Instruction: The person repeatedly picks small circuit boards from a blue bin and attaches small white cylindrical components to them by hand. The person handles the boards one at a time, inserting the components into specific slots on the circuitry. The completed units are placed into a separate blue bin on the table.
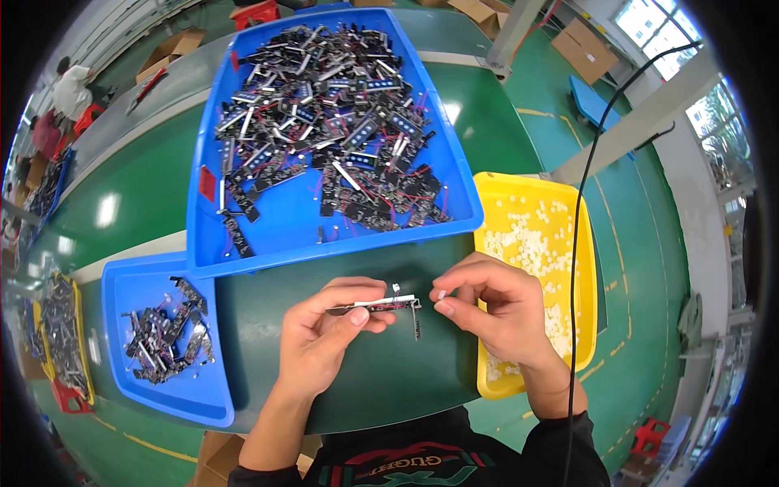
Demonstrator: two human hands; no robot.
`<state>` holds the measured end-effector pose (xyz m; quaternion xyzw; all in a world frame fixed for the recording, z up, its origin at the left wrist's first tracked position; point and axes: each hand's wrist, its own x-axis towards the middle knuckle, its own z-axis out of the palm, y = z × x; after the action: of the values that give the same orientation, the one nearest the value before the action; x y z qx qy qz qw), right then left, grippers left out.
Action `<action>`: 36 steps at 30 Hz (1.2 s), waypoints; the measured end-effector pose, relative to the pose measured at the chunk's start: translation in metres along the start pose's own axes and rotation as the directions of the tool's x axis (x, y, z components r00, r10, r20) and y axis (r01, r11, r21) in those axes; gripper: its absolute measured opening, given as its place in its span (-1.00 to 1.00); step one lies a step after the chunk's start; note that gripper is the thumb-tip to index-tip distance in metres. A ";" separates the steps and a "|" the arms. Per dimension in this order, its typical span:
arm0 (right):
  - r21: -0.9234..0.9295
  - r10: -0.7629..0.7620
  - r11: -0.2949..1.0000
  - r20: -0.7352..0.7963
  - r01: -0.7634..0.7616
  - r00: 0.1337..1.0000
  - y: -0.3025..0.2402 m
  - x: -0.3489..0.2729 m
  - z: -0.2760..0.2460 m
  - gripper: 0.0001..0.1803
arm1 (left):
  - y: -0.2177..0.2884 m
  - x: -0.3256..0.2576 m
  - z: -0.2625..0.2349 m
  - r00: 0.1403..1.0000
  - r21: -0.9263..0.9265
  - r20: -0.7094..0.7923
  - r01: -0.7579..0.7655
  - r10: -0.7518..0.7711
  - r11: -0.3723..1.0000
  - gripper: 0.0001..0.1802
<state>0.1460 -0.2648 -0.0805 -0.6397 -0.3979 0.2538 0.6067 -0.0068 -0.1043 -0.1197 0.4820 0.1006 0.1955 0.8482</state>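
Note:
Over the front of the green table, my left hand [318,329] is closed around a slim black circuit board [398,307] that carries a white strip. A small white part on thin wires stands up from the board, and a short black piece hangs from its right end. My right hand [507,308], just to the right of the board and apart from it, pinches a small white piece [441,295] between thumb and fingertip. Beside that hand lies a yellow tray [590,284] of small white pieces.
A large blue bin [284,256] heaped with wired circuit boards [324,114] takes up the far middle. At the left sits a smaller blue tray [122,308] with more boards. A black cable [581,203] hangs down across the right side. Other people [73,89] are at the far left.

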 end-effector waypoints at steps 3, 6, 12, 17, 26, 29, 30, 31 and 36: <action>-0.061 -0.045 0.997 0.022 0.046 0.999 0.007 0.002 -0.006 -0.77 | -0.003 -0.001 0.005 0.999 0.060 -0.015 0.034 -0.033 0.998 -0.77; -0.021 0.000 1.000 0.046 0.001 0.999 0.002 0.002 -0.005 -0.76 | -0.008 -0.002 0.010 0.997 0.191 -0.049 -0.050 0.060 0.980 -0.77; -0.008 -0.086 0.996 0.035 0.086 0.996 0.010 -0.004 -0.005 -0.68 | -0.014 -0.003 0.013 0.907 0.701 0.042 -0.326 0.420 0.634 -0.73; -0.200 -0.136 0.970 0.016 0.137 0.991 0.001 -0.004 0.001 -0.55 | -0.013 -0.003 0.014 0.827 0.812 0.194 -0.437 0.527 0.387 -0.73; -0.423 -0.366 0.844 -0.004 0.331 0.930 0.008 -0.006 0.011 -0.60 | -0.018 -0.004 0.016 0.749 0.838 0.262 -0.490 0.608 0.242 -0.63; -0.480 -0.443 0.768 0.081 0.424 0.893 0.009 -0.003 0.008 -0.61 | -0.020 -0.005 0.015 0.726 0.847 0.306 -0.503 0.616 0.173 -0.63; -0.472 -0.443 0.772 0.079 0.425 0.893 0.008 -0.004 0.008 -0.62 | -0.021 -0.005 0.015 0.719 0.846 0.311 -0.507 0.622 0.163 -0.63; -0.464 -0.444 0.776 0.077 0.427 0.892 0.008 -0.003 0.008 -0.63 | -0.021 -0.004 0.015 0.711 0.846 0.317 -0.512 0.628 0.152 -0.63; -0.499 -0.434 0.759 0.090 0.418 0.896 0.000 -0.002 0.009 -0.74 | -0.017 -0.009 0.017 0.706 0.840 0.335 -0.524 0.624 0.142 -0.63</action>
<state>0.1374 -0.2613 -0.0823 -0.6726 -0.5756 -0.0139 0.4648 -0.0046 -0.1292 -0.1252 0.8446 0.0364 0.4393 0.3038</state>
